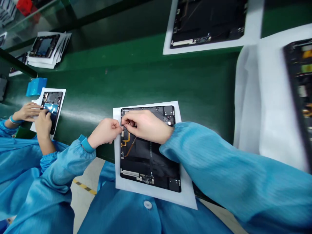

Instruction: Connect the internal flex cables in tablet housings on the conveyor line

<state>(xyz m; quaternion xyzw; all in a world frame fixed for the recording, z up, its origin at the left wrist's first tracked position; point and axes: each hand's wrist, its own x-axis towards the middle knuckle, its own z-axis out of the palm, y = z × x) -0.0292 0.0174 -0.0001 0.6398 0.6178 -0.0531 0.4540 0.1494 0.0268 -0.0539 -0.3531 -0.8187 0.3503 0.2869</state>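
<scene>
A long green counter (83, 81) runs across the workroom, with a co-worker's hand (44, 125) over a second tablet (55, 97) to the left. In front of the person lies a tablet (164, 162) without its cover, inner side up, on a white sheet (188, 196) at the near edge of the counter; the lower part of the sheet seems to reach out past that edge. The left hand (104, 131) and right hand (147, 125) meet at the tablet's upper left border, the right reaching in over its top. The fingers (130, 116) of both are drawn into a tight pinch, almost touching each other; whether something thin is caught between them, I cannot tell. The tablet looks flat, thin and fairly light, stiff along its rim but likely to flex or crack if pressed in the middle. Its orange ribbon (126, 141) and the small circuit board (147, 178) at the lower end look fragile, so lifting is best done by the bare outer edges, one hand to each long side. The sheet is limp and probably slides easily, so the tablet could shift if tugged sideways.
</scene>
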